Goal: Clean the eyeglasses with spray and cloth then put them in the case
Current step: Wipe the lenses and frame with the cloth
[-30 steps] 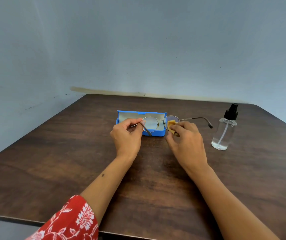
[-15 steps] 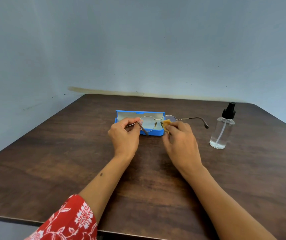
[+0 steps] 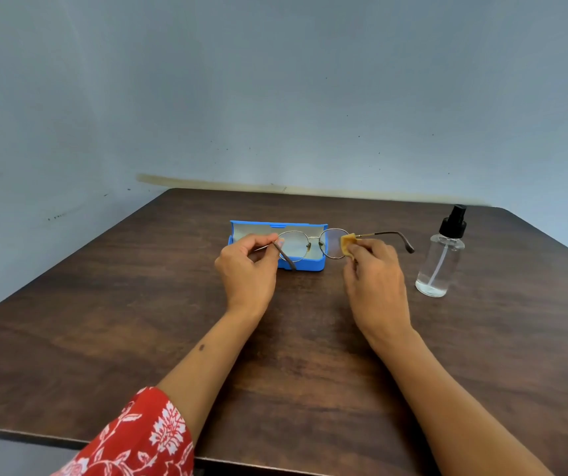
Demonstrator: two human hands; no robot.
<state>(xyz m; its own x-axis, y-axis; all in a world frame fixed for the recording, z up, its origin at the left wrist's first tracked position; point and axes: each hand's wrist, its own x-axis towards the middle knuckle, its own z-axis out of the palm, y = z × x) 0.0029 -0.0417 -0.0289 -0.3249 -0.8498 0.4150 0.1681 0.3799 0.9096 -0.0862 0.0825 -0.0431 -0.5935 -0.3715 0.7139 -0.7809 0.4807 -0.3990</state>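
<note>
Thin metal-framed eyeglasses (image 3: pixel 310 244) hang above the table, in front of an open blue case (image 3: pixel 304 264). My left hand (image 3: pixel 248 266) pinches the left temple arm near its hinge. My right hand (image 3: pixel 373 269) presses a small yellow cloth (image 3: pixel 347 244) against the outer edge of the right lens. The right temple arm sticks out to the right, toward a clear spray bottle (image 3: pixel 442 262) with a black nozzle, which stands upright on the table.
The dark wooden table (image 3: pixel 138 321) stands against a grey-blue wall. Its front edge runs close to my body, and its right corner lies just behind the bottle. A red flowered sleeve (image 3: pixel 131 438) covers my left upper arm.
The cloth has slid across the right lens, from its inner part to its outer edge. The glasses stay held in about the same place in front of the case.
</note>
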